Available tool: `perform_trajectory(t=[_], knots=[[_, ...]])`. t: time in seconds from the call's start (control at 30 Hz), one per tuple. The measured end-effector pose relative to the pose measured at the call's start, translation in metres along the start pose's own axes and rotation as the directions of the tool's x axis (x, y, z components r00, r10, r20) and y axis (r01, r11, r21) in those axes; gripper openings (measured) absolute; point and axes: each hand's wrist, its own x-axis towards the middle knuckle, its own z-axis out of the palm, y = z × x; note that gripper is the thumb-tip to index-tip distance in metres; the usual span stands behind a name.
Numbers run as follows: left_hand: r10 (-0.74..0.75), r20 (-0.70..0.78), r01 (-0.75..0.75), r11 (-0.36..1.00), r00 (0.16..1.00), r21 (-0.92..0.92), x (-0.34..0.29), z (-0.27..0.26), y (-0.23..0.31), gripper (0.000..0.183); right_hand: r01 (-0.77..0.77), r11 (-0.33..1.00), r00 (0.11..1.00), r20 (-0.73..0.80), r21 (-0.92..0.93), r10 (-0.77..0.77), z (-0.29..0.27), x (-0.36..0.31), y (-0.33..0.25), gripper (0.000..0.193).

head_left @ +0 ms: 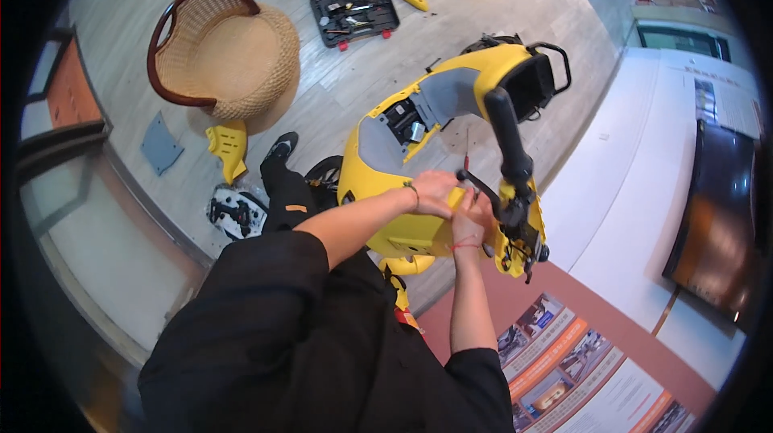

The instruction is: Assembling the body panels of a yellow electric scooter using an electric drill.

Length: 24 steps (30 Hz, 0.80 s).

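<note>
Scooter (374, 179), yellow and grey, sits mid-floor just ahead of the wearer. Both hands are on its near right end, at the yellow shell (415, 233) beside the black bar (507, 135).

Left hand (435, 190): part open, fingers bent over the top of the shell, palm down. Can't tell if it grips anything. Right hand (471, 222): fingers curled in close to the left one, pinch-like; too small to tell what's between the fingertips.

Risks, my read:
- Shell cracks or a tab breaks if it's levered at one spot; both hands load the same small patch, nothing visible backs the far left side.
- Skin nick or pinch: right hand works right beside the exposed black fittings (523, 248); a slip goes straight into them.
- Wrist cord (465, 245) on the right could snag there too.
- Anything small let go could drop into the open bay (407, 121), far left of the hands, or roll off across the floor.
- Body could rock under a sideways push; can't see a stand.
- Trip or crushed part: white-and-black part (237, 212) and slotted yellow panel (229, 151) lie left, near the shoe (282, 147).
</note>
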Motion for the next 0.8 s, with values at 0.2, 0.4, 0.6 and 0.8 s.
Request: perform_trajectory(t=[0.2, 0.4, 0.6, 0.8], knots=[[0.234, -0.28, -0.26, 0.964, 0.931, -0.061, -0.023, 0.012, -0.074, 0.064, 0.379, 0.911, 0.925, 0.034, -0.16, -0.379, -0.009, 0.005, -0.007, 0.025], [-0.368, -0.222, 0.328, 0.924, 0.903, -0.197, -0.103, 0.004, -0.222, 0.048, 0.216, 0.952, 0.975, 0.105, -0.216, -0.197, -0.013, 0.009, -0.018, 0.034], [-0.344, -0.153, 0.285, 0.906, 0.926, -0.314, -0.11, 0.013, -0.232, 0.041, 0.173, 0.969, 0.977, 0.155, -0.177, -0.146, -0.007, 0.009, -0.014, 0.026], [-0.139, -0.13, 0.099, 0.957, 0.982, -0.273, -0.065, 0.006, -0.224, 0.051, 0.117, 0.974, 0.986, 0.143, -0.192, -0.09, -0.004, 0.012, -0.024, 0.023]])
